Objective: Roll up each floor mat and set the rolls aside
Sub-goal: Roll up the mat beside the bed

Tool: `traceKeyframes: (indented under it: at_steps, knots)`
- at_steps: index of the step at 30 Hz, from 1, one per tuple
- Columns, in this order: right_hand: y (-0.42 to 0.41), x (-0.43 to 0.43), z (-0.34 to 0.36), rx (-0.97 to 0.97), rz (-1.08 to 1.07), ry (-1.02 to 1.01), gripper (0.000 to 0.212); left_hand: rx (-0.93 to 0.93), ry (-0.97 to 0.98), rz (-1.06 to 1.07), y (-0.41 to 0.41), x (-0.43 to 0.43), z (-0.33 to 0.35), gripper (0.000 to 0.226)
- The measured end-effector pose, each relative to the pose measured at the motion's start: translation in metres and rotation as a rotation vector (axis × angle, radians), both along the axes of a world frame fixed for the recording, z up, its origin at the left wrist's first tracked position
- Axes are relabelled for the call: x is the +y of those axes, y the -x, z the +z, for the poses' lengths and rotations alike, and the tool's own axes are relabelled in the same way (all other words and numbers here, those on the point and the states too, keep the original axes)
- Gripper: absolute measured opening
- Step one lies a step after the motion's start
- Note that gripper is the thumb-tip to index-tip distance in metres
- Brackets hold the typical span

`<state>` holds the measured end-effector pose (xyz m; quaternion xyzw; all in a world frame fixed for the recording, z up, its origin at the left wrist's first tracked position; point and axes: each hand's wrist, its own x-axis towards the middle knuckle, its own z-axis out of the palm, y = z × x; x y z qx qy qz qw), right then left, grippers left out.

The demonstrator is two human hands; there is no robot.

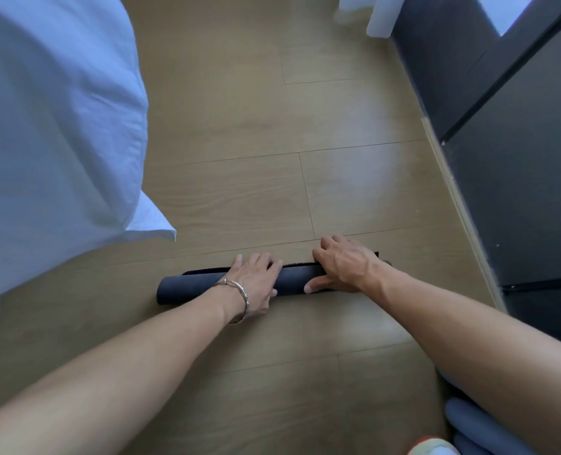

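The mat is almost rolled, with a thin edge left. The left hand presses flat on it and the right hand curls round it. Next, probably one last turn, then lift it aside.

Beyond the rolled mat, bare floor runs open; white bedding crowds its left, a dark cabinet its right.

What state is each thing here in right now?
mat: almost fully rolled, lying on the floor, a thin edge flat on its far side.
left hand: flat on the mat, fingers fairly straight.
right hand: gripping the mat, fingers curled over it.
bracelet: on the left wrist.
sheet: hanging down at the left.
rolls: lying at lower right, partly hidden.
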<state>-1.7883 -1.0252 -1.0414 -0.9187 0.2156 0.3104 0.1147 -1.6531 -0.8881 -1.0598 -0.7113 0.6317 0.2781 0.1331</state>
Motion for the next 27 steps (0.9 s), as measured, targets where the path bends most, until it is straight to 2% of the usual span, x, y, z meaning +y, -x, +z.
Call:
traceKeyframes:
  at_steps: [4,9,14,16,19,22,24,27]
  knots:
    - [0.012,0.009,0.001,-0.041,-0.047,-0.037,0.066,0.067,-0.016,-0.030,-0.006,-0.005,0.007,0.045]
    - [0.007,-0.012,0.022,-0.134,-0.107,0.040,0.058,-0.005,0.086,-0.052,-0.016,-0.036,0.031,0.042]
    - [0.002,-0.047,0.060,-0.371,-0.121,0.267,0.056,-0.052,0.237,0.113,-0.018,-0.073,0.071,0.042]
    - [-0.002,-0.054,0.066,-0.484,-0.175,0.296,0.060,-0.049,0.269,0.218,-0.015,-0.083,0.082,0.040]
    - [-0.015,-0.044,0.080,-0.732,-0.527,0.099,0.066,0.037,0.333,0.479,-0.012,-0.094,0.091,0.044]
    - [-0.031,-0.029,0.087,-0.754,-0.911,-0.231,0.060,0.158,0.413,0.712,-0.006,-0.102,0.100,0.049]
    - [-0.042,-0.025,0.081,-0.776,-1.098,-0.459,0.054,0.223,0.445,0.738,0.001,-0.106,0.104,0.046]
    - [-0.043,-0.034,0.074,-0.863,-1.277,-0.553,0.050,0.432,0.457,0.725,0.016,-0.110,0.111,0.030]
